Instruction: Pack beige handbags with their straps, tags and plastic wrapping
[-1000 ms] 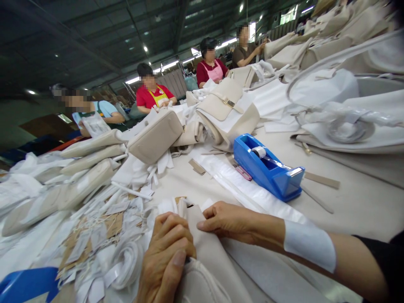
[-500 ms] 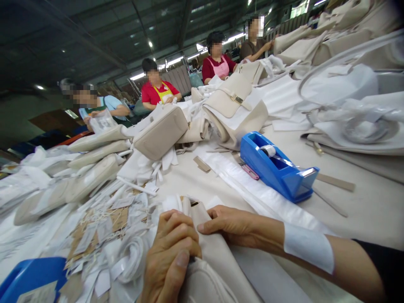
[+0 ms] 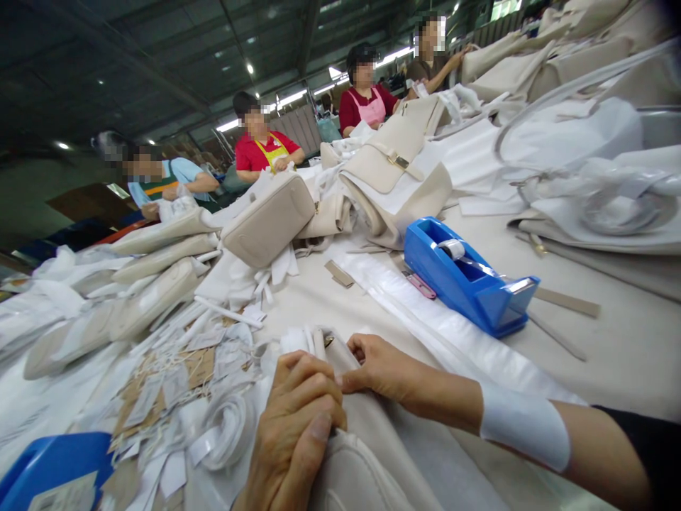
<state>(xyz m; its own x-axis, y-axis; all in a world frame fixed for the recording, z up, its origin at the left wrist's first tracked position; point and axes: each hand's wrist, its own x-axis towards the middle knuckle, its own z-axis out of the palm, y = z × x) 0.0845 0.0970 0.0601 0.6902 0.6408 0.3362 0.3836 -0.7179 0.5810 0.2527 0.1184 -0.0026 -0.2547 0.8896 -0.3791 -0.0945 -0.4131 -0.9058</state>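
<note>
A cream handbag (image 3: 367, 454) lies close in front of me at the bottom of the view, its seam and a small dark metal fitting showing. My left hand (image 3: 301, 419) is closed over its left edge, fingers curled and thumb pressed alongside. On the bag's far side my right hand (image 3: 377, 365) pinches the material between thumb and fingers. A white patch (image 3: 524, 424) is wrapped round my right forearm. What lies under the left fingers is hidden. White padding strips (image 3: 303, 341) stand just beyond the left hand.
A blue tape dispenser (image 3: 468, 280) stands right of centre, with a pink cutter (image 3: 421, 285) beside it. Paper tags (image 3: 175, 383) and rolled white strips (image 3: 228, 426) lie at left. Cream bags (image 3: 271, 220) are heaped beyond. Several co-workers, one in a yellow apron (image 3: 277, 155), work across the table.
Both hands have shifted slightly, the left one a little to the right. My right fingers have curled more on the bag's edge. The co-worker at far left has lowered a clear plastic bag.
</note>
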